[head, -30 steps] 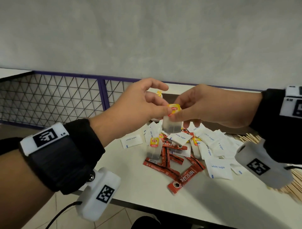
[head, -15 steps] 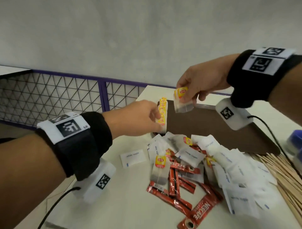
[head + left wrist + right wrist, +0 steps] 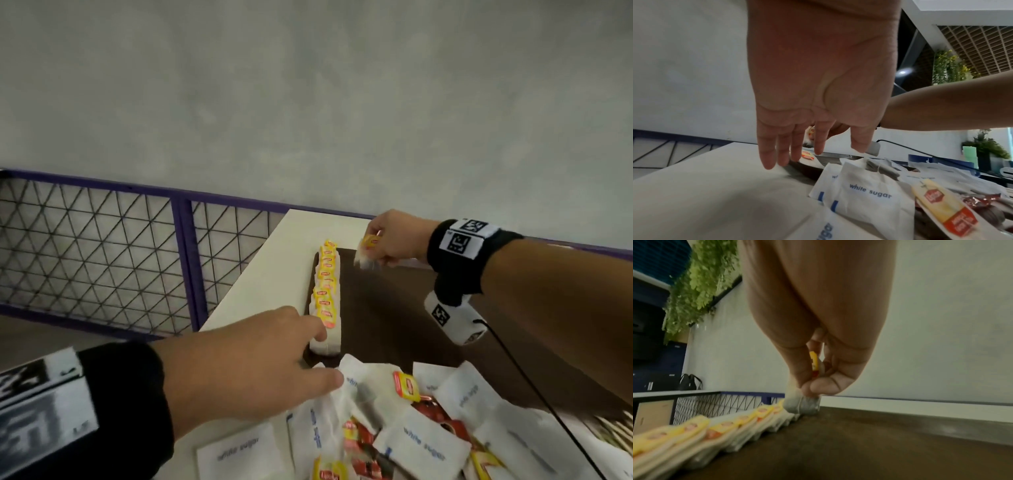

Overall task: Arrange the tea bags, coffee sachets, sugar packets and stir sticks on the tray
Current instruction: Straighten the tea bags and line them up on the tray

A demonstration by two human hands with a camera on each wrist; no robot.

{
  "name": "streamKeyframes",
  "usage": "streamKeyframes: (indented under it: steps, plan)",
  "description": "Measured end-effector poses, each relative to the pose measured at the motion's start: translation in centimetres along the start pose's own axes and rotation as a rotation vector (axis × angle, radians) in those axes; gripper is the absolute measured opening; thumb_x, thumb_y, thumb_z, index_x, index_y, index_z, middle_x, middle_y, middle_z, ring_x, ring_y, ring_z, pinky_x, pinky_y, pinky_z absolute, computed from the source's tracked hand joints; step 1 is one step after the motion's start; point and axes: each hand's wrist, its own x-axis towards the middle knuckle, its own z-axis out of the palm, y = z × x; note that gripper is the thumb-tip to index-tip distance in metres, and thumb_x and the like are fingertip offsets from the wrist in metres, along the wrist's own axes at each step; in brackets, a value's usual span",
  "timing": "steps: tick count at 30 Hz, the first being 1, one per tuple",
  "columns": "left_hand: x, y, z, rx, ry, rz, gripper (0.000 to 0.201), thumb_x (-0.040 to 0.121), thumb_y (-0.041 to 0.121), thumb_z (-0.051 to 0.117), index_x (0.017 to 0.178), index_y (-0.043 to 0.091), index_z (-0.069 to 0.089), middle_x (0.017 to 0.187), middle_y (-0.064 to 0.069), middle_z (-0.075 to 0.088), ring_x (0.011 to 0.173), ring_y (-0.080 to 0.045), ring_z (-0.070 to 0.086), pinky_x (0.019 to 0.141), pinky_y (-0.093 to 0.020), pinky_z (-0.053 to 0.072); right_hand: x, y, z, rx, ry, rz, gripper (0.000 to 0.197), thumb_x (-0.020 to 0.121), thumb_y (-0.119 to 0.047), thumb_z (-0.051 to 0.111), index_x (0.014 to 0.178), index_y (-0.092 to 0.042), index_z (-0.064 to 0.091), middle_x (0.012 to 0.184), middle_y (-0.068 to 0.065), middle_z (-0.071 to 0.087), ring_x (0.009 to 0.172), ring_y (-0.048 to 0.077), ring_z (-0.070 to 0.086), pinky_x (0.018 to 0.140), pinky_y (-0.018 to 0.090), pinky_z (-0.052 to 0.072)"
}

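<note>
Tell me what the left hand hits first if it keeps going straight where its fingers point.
Most likely the near end of the row of yellow-tagged tea bags on the dark brown tray; the left hand fingertips already look about touching it.

The tray (image 3: 387,318) is bare brown across its middle, hemmed by the tea-bag row (image 3: 327,291) along its left edge and the sachet pile (image 3: 404,421) at its near edge, which seems to overlap the rim.
</note>
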Motion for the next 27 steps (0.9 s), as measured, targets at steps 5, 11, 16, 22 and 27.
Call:
streamKeyframes:
  steps: [5, 11, 16, 22, 27]
  plan:
    - [1.0, -0.6, -0.2, 0.033, -0.042, -0.016, 0.061, 0.089, 0.075, 0.042, 0.142, 0.044, 0.038, 0.137, 0.018, 0.041, 0.119, -0.004, 0.045, 0.092, -0.023, 0.037, 2.3, 0.7, 1.0, -0.067, 0.071, 0.018, 0.012, 0.09, -0.007, 0.065, 0.094, -0.018, 0.066, 0.08, 0.012, 0.074, 0.066, 0.021, 0.069, 0.064, 0.034, 0.06]
    - [1.6, -0.7, -0.1, 0.043, -0.092, -0.022, 0.057, 0.09, 0.075, 0.042, 0.135, 0.043, 0.046, 0.133, 0.017, 0.047, 0.118, -0.004, 0.049, 0.1, -0.026, 0.042, 3.9, 0.1, 2.1, -0.08, 0.061, 0.006, 0.026, 0.086, -0.007, 0.069, 0.11, -0.017, 0.067, 0.096, 0.008, 0.068, 0.084, 0.025, 0.069, 0.057, 0.026, 0.054]
    - [2.1, -0.4, 0.1, 0.094, -0.108, -0.017, 0.059, 0.091, 0.073, 0.04, 0.14, 0.039, 0.042, 0.138, 0.014, 0.044, 0.125, -0.004, 0.046, 0.103, -0.025, 0.04, 4.7, 0.0, 3.2, -0.07, 0.033, 0.051, 0.04, 0.086, -0.002, 0.069, 0.124, -0.013, 0.063, 0.092, 0.003, 0.061, 0.087, 0.024, 0.064, 0.056, 0.023, 0.051]
    - [2.0, -0.9, 0.4, 0.086, -0.099, -0.005, 0.059, 0.091, 0.074, 0.039, 0.14, 0.041, 0.042, 0.138, 0.016, 0.044, 0.126, -0.002, 0.045, 0.107, -0.028, 0.04, 4.7, 0.0, 3.5, -0.026, 0.088, 0.092, 0.05, 0.088, -0.002, 0.068, 0.135, -0.012, 0.055, 0.105, 0.01, 0.065, 0.098, 0.03, 0.067, 0.07, 0.031, 0.058]
    - [1.7, -1.1, 0.5, 0.077, -0.098, 0.001, 0.061, 0.09, 0.074, 0.039, 0.141, 0.04, 0.041, 0.138, 0.016, 0.044, 0.125, -0.003, 0.045, 0.107, -0.029, 0.041, 4.5, 0.4, 3.6, 0.082, 0.052, 0.149, 0.061, 0.094, -0.01, 0.068, 0.145, -0.011, 0.035, 0.107, 0.017, 0.068, 0.103, 0.034, 0.071, 0.09, 0.046, 0.061]
